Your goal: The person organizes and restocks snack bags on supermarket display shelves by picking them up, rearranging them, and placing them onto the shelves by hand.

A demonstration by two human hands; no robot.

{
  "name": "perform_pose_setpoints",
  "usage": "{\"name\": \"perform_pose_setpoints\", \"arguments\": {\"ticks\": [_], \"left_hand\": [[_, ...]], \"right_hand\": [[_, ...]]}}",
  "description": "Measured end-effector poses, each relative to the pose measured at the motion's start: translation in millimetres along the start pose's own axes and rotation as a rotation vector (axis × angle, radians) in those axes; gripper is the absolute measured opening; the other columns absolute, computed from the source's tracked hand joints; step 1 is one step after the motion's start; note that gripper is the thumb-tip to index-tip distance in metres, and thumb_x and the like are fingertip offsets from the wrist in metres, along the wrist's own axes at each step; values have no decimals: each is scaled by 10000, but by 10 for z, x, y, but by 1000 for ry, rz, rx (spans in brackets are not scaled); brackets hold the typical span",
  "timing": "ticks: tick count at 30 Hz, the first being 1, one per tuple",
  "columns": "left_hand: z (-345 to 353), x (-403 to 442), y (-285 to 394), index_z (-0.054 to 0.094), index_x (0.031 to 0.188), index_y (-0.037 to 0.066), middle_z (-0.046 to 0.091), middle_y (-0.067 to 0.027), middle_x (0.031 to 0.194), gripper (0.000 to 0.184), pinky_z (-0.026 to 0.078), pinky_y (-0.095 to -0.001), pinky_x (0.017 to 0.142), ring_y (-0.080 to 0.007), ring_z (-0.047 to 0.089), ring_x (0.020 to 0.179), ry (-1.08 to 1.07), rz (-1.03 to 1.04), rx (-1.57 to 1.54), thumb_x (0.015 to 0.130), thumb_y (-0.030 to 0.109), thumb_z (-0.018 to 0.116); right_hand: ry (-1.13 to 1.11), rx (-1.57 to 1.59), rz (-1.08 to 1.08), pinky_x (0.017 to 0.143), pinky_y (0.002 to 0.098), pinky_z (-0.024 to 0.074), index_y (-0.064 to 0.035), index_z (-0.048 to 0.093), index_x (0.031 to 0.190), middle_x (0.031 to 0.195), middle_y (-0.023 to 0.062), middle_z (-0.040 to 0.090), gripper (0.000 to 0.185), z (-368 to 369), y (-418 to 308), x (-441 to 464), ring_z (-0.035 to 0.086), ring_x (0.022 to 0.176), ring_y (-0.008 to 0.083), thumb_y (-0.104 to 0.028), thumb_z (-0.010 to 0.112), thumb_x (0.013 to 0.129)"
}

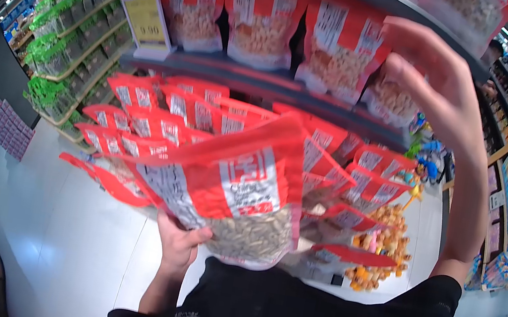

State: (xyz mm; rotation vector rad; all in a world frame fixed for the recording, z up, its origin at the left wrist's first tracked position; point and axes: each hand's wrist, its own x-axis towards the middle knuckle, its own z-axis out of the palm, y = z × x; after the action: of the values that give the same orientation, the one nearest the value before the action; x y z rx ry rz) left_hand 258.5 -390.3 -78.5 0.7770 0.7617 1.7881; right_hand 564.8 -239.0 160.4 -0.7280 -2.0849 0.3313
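Observation:
My left hand (181, 240) is closed on the lower left edge of a snack bag (255, 192). The bag is red on top, with a white label and a clear lower part showing pale, elongated seeds or nuts. It is tilted in front of my chest. Raised to the right, my right hand (438, 82) is at the shelf, with thumb and fingers apart around the front of a red-topped bag (390, 99). Whether the fingertips touch that bag I cannot tell. More red-topped nut bags (260, 22) stand upright in a row beside it.
Below the dark shelf (266, 87), several rows of red bags (188, 107) are packed behind the held bag. A yellow price tag (150, 17) sticks out at the shelf's left. Green-topped packs (61, 25) fill a rack further left. Plush toys (388, 238) hang low on the right.

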Motion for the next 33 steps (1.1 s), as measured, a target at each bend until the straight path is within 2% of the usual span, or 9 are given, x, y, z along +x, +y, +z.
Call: {"name": "perform_pose_setpoints", "arguments": {"ticks": [5, 10, 15, 17, 19, 21, 25, 27, 33], "left_hand": [[31, -59, -66, 347, 1302, -36, 514, -129, 1230, 903, 464, -370, 982, -220, 554, 1135, -59, -1, 51, 591, 31, 899], [129, -125, -126, 479, 1205, -67, 601, -125, 1118, 758, 526, -341, 894, -198, 626, 1012, -149, -75, 139, 585, 26, 904], [187, -179, -310, 572, 1138, -53, 654, -127, 1099, 638, 533, -334, 852, -190, 656, 974, -285, -258, 155, 599, 28, 903], [90, -214, -418, 578, 1140, -27, 637, -144, 1151, 575, 519, -361, 864, -218, 642, 1008, -475, -55, 568, 663, 90, 878], [-21, -300, -594, 582, 1135, 14, 628, -144, 1185, 413, 500, -385, 901, -263, 624, 1063, -520, 28, 504, 800, 188, 751], [-211, -286, -691, 577, 1150, 21, 629, -134, 1196, 435, 488, -375, 932, -257, 619, 1093, -586, -105, 494, 774, 161, 745], [-247, -403, -833, 565, 1175, 14, 630, -141, 1199, 488, 486, -361, 948, -270, 620, 1103, -556, -59, 766, 742, 139, 753], [-492, -479, -1238, 554, 1199, 16, 614, -148, 1220, 521, 465, -363, 976, -269, 593, 1142, -534, -89, 796, 741, 146, 767], [-844, -488, -1730, 479, 1278, -16, 527, -162, 1292, 632, 410, -373, 1041, -258, 509, 1227, -501, -67, 639, 769, 186, 795]], "right_hand": [[-459, 112, 277, 838, 361, 534, 39, 524, 1290, 1049, 194, 676, 644, 534, -366, -1025, 677, 966, 273, -261, 796, 789], [-476, 220, 351, 778, 349, 542, 34, 498, 1278, 1067, 197, 652, 659, 839, -409, -1664, 678, 921, 292, -255, 812, 776], [-242, 62, 486, 757, 338, 527, 31, 539, 1157, 1064, 187, 655, 530, 1162, -428, -2496, 678, 930, 285, -202, 818, 772], [-176, 6, 496, 787, 344, 528, 27, 542, 1152, 1089, 193, 651, 514, 1327, -451, -2790, 674, 959, 285, -203, 812, 780], [-165, 4, 617, 892, 360, 508, 20, 544, 1151, 1171, 204, 632, 469, 1571, -419, -3157, 644, 1058, 288, -239, 768, 830], [292, 699, 822, 1011, 390, 439, 12, 533, 1202, 1281, 214, 572, 489, 1873, -352, -3384, 566, 1192, 295, -275, 732, 860], [314, 693, 877, 1088, 405, 353, 30, 499, 1266, 1365, 226, 494, 556, 2211, -177, -3788, 471, 1295, 287, -247, 740, 848], [201, 374, 888, 1068, 376, 378, 46, 482, 1319, 1343, 209, 523, 575, 2349, -122, -3768, 509, 1259, 261, -222, 716, 866], [459, 368, 861, 968, 331, 466, 66, 613, 1192, 1181, 182, 656, 408, 2940, 381, -4235, 637, 1085, 231, -154, 684, 856]]}}
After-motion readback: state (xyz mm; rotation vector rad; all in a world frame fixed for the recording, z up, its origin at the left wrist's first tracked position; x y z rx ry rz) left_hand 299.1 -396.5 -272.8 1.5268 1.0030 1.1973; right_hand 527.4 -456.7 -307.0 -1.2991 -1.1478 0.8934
